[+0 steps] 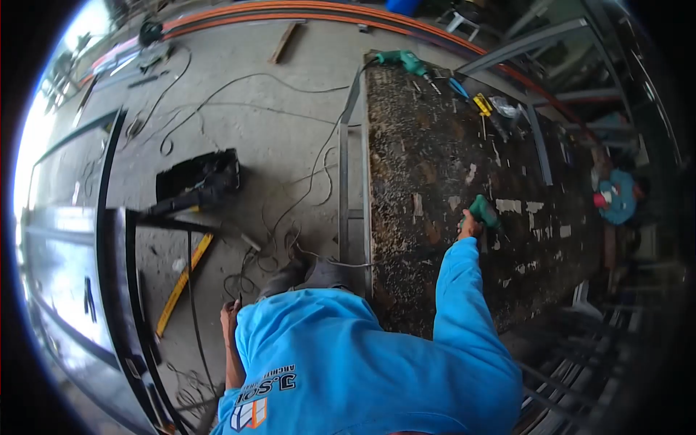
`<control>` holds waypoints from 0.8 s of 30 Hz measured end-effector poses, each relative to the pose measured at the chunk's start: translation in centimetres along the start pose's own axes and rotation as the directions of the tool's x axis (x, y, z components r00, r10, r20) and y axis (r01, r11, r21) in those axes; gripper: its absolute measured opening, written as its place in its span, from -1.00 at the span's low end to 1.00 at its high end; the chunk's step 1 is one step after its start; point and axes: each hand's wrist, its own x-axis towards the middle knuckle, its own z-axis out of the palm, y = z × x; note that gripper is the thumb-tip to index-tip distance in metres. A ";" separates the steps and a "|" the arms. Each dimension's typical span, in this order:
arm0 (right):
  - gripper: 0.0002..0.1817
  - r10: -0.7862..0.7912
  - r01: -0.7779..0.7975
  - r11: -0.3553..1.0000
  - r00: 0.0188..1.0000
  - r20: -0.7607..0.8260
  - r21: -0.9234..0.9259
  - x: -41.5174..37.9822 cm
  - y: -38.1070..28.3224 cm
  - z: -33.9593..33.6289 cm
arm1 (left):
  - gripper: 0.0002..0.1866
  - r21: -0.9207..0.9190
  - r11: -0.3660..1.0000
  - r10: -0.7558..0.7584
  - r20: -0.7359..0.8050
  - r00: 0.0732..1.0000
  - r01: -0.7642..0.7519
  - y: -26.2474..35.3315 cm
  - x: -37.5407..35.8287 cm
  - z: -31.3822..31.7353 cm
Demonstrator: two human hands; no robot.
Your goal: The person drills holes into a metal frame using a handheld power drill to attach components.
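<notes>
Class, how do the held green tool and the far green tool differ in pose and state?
The right hand grips the held tool; the far tool lies untouched on the table. That hand partly hides the held tool, while the far tool's slim bit shows. Both are green.

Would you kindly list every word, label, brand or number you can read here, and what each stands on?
"J.Sol", upside down in this view, on the blue shirt; its last letter is uncertain and more may follow.
"ARCHIT", in smaller capitals on the same shirt; the rest is unclear.
Too small or blurred to read: any markings on the yellow bar or the green power tool in the right hand.
</notes>
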 end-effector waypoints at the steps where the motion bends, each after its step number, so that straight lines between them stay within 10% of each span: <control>1: -0.73 -0.029 0.028 0.980 1.000 0.001 -0.196 0.9 0.8 -0.1 | -0.49 0.043 0.995 0.087 0.012 0.996 -0.087 8.5 -0.9 -0.8; 5: -0.63 -0.126 0.115 0.990 0.982 -0.137 -0.087 -0.3 0.8 0.0 | -0.50 -0.137 0.962 0.248 0.080 0.966 -0.235 25.4 1.8 -2.8; 7: -0.52 -0.213 0.336 0.529 0.942 0.261 -0.779 2.6 0.4 -0.9 | -0.49 -0.067 0.958 0.283 0.092 0.955 -0.277 29.4 3.7 -3.6; 10: -0.50 -0.089 0.415 0.143 0.909 0.406 -0.898 -0.3 -7.5 -0.8 | -0.51 -0.015 0.984 0.177 -0.046 0.983 -0.177 30.7 6.7 -3.1; 13: -0.53 -0.409 0.571 0.467 0.816 0.408 -0.675 -6.7 -16.8 6.6 | -0.58 -0.098 0.995 -0.005 -0.120 0.993 -0.007 25.5 7.8 -1.5; 15: -0.45 -0.691 0.817 0.574 0.525 0.497 -0.064 -4.0 -15.9 17.7 | -0.64 -0.203 0.970 -0.156 -0.092 0.983 0.135 22.6 5.7 0.4; 16: -0.54 -0.292 0.111 0.946 0.702 0.650 0.304 -7.1 -18.6 22.5 | -0.62 -0.187 0.963 -0.209 -0.057 0.976 0.195 21.4 4.0 1.4; 17: -0.55 -0.196 -0.056 0.948 0.674 0.712 0.313 -7.7 -19.9 28.8 | -0.61 -0.170 0.964 -0.215 -0.047 0.976 0.204 20.1 2.0 2.6; 19: -0.38 -0.078 -0.246 0.895 0.735 0.673 0.373 -9.5 -23.4 40.2 | -0.56 0.184 0.981 -0.031 -0.154 0.988 0.059 18.9 -2.4 3.9; 20: -0.16 0.102 -0.349 0.903 0.740 0.665 0.249 -9.7 -25.7 45.1 | -0.55 0.060 0.997 -0.026 -0.205 0.978 0.039 14.2 -3.6 4.8; 22: 0.06 0.001 -0.035 0.982 0.983 0.184 0.184 -11.3 -29.8 53.5 | -0.55 0.162 0.984 -0.047 -0.127 0.991 0.068 16.8 -2.5 3.1; 24: -0.04 0.250 -0.250 0.968 0.968 0.014 -0.016 -11.9 -33.8 57.3 | -0.55 0.276 0.953 -0.118 -0.039 0.992 0.124 18.5 -3.0 1.6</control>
